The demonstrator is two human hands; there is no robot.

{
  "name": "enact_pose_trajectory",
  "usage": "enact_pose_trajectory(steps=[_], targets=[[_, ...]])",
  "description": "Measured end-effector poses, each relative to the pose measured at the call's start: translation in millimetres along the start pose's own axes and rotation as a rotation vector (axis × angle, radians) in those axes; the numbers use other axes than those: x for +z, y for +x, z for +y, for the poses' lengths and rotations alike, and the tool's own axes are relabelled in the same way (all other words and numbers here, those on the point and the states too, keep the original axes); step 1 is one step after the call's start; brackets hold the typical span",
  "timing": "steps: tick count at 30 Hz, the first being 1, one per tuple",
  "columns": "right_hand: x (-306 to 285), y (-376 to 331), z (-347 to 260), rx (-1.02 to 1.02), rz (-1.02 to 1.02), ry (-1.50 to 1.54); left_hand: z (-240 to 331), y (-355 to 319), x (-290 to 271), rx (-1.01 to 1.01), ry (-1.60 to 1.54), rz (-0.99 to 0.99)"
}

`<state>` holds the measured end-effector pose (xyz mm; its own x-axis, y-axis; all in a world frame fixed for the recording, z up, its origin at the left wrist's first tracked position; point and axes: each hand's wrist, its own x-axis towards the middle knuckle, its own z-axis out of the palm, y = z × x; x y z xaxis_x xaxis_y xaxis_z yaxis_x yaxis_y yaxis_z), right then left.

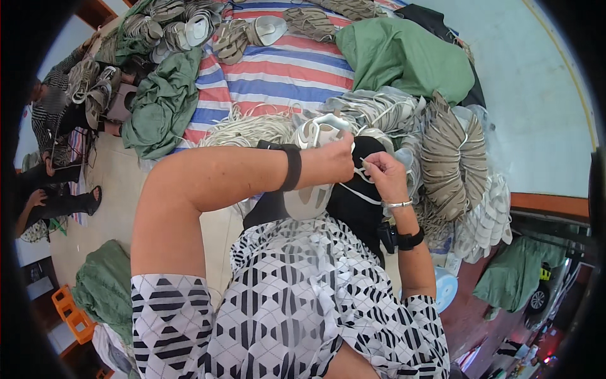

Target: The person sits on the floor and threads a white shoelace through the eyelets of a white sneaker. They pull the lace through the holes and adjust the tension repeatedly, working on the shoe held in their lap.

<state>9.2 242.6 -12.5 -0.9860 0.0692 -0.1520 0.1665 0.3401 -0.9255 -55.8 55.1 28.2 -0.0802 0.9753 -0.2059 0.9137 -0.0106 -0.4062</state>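
A pale beige and white shoe upper [307, 201] with cut-out openings lies across my lap, partly under my left forearm. My left hand [341, 156] is closed on its upper part, at the right edge. Just to the right, my right hand [386, 177] pinches a thin white cord [362, 187], which runs over the dark cloth on my knee toward the shoe upper. My left fingertips are turned away and partly hidden.
Ahead, white cords [243, 129] lie heaped on a striped sheet [284, 69]. Tied bundles of beige shoe uppers [445, 158] stand at the right, near a green cloth [404, 57]. Another green cloth [165, 104] and seated people are at the left. A light blue stool [446, 287] is beside me.
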Motion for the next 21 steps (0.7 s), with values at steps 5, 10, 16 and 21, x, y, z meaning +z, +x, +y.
enact_pose_trajectory(steps=[5,10,16,21], targets=[[-2.6,-1.3,-7.9,-0.102,-0.012,-0.120,12.3,8.5,16.1,-0.048,-0.178,0.058],[-27.0,-3.5,31.6,-0.114,-0.046,-0.136,15.4,23.5,25.3,-0.216,-0.433,0.403],[-13.3,3.7,-4.3,-0.179,-0.004,-0.121,26.6,28.9,22.7,-0.197,-0.368,0.135],[-2.3,15.0,-3.8,-0.265,0.080,-0.064,-4.4,-6.5,4.9,-0.362,-1.076,0.455]])
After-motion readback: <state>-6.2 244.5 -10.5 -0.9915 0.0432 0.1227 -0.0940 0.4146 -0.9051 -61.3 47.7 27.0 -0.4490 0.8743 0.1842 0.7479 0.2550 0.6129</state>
